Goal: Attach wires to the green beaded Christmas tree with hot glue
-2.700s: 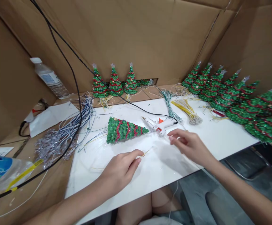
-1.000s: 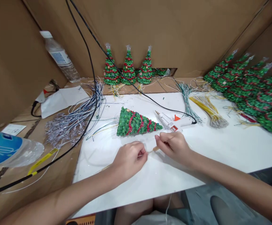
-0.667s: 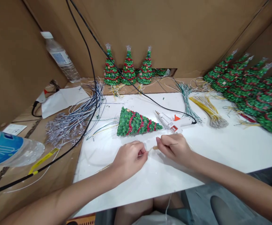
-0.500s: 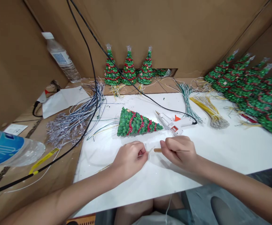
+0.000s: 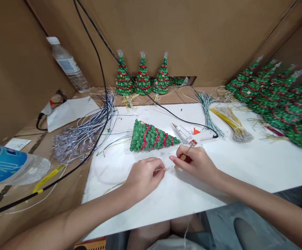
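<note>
My left hand (image 5: 147, 175) is closed in a pinch on thin wires, whose pale ends (image 5: 169, 168) stick out past the fingertips and whose tails run back under the wrist. In my right hand (image 5: 196, 161), just to the right, is a small wooden-handled tool (image 5: 183, 157), its thin metal shaft pointing up and away. The handle's lower end is close to the wire ends; whether they touch, I cannot tell. Beyond both hands a green Christmas tree figure (image 5: 153, 136) with red garlands lies on its side, wires trailing from its base. A white glue gun (image 5: 183, 133) lies beside its tip.
Three small trees (image 5: 143, 78) stand at the back, and several more (image 5: 273, 93) crowd the right. Bundles of green-white wires (image 5: 208, 113) and yellow wires (image 5: 231, 123) lie right. Clear-tipped wires (image 5: 72, 142) are heaped left, near two bottles (image 5: 70, 66). A black cable (image 5: 102, 66) crosses over.
My right hand has turned the wooden-handled tool from lying level to tilted, shaft up, and has shifted slightly up and left. My left hand has stayed almost in place.
</note>
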A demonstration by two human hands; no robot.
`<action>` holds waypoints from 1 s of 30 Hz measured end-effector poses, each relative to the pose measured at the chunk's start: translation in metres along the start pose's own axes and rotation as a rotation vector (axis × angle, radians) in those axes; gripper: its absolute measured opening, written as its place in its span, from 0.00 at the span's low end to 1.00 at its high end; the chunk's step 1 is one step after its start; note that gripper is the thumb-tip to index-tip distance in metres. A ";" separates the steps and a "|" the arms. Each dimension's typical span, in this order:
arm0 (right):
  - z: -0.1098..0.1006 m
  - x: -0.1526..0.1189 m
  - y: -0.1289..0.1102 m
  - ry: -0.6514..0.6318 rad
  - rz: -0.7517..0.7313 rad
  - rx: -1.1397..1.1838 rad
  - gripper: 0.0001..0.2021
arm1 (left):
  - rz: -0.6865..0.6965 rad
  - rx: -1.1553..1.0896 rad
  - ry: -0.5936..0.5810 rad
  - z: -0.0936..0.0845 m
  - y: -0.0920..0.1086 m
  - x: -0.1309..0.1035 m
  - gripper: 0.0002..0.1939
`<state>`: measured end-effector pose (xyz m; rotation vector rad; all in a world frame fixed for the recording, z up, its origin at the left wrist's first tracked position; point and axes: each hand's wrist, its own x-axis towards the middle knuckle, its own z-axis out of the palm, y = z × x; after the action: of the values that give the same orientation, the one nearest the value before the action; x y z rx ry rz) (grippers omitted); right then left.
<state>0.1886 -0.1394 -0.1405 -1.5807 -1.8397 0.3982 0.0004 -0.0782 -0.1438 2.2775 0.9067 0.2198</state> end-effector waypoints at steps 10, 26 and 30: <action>0.006 0.008 -0.005 0.080 -0.082 0.025 0.17 | -0.122 0.000 -0.068 -0.008 0.006 0.005 0.11; 0.014 0.013 -0.010 0.243 -0.225 0.030 0.20 | -0.152 0.021 -0.066 -0.008 0.009 0.007 0.10; 0.022 0.011 -0.008 0.205 -0.266 0.021 0.19 | -0.150 0.033 -0.064 -0.008 0.009 0.007 0.11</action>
<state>0.1678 -0.1261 -0.1482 -1.2879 -1.8462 0.1288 0.0076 -0.0744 -0.1325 2.2213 1.0493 0.0656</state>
